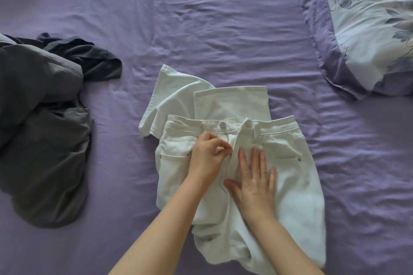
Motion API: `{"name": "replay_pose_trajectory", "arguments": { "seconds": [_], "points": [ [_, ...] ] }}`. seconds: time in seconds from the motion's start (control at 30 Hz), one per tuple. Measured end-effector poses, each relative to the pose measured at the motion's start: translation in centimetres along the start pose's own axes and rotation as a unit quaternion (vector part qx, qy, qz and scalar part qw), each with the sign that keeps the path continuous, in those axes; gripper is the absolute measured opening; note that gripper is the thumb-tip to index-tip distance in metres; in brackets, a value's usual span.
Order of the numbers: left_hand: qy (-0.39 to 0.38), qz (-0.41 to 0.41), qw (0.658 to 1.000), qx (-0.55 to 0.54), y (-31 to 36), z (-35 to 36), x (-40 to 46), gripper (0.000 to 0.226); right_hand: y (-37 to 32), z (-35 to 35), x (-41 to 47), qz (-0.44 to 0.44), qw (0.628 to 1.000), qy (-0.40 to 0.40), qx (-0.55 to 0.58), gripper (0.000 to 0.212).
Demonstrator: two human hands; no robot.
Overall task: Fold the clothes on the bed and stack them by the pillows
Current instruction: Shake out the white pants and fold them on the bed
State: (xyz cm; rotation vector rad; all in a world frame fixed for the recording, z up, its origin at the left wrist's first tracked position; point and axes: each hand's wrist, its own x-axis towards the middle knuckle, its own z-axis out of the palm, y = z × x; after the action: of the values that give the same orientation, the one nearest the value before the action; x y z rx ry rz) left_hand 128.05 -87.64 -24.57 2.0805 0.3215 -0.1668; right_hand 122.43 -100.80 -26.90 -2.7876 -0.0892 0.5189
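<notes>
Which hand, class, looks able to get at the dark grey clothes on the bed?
Probably the left hand: the dark grey clothes lie on its side, with only bare sheet between. It pinches the white jeans at the fly now and must let go.

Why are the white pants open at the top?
The white jeans are unfastened: the button is undone. The left hand pinches the zipper; why, I cannot tell.

Both forearms enter from the bottom edge bare, with no sleeve, watch or bracelet showing on them, and the left hand (206, 158) and right hand (254, 179) are likewise uncovered, without gloves, their fingernails short and plain as far as the view lets one tell.
</notes>
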Motion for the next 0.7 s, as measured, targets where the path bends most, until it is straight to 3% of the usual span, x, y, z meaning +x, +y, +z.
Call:
{"name": "replay_pose_trajectory", "arguments": {
  "seconds": [0.1,0.27,0.37,0.47,0.6,0.7],
  "points": [
    [0.019,0.022,1.0,0.009,1.2,0.1,2.3,0.008,-0.1,0.0,0.1,-0.008,0.999,0.027,-0.024,0.092],
    [0.036,-0.004,0.995,0.088,0.7,0.5,4.4,0.008,-0.1,-0.2,0.2,-0.004,0.998,0.023,-0.052,0.074],
    [0.049,-0.041,0.992,0.111,0.0,0.8,4.9,0.008,-0.2,-0.2,0.3,-0.007,0.999,0.001,-0.041,0.089],
    [0.017,-0.038,0.982,0.184,-0.4,0.3,5.8,0.019,0.3,-0.9,0.9,-0.023,0.999,0.009,-0.031,0.088],
    [-0.073,-0.039,0.946,0.313,-0.4,-1.3,7.5,0.049,0.9,-2.3,3.0,-0.126,0.99,0.027,-0.061,0.073],
    [-0.135,-0.029,0.928,0.347,0.0,-1.8,8.5,0.041,0.3,-2.2,4.9,-0.139,0.987,-0.04,-0.073,0.071]
  ]
}}
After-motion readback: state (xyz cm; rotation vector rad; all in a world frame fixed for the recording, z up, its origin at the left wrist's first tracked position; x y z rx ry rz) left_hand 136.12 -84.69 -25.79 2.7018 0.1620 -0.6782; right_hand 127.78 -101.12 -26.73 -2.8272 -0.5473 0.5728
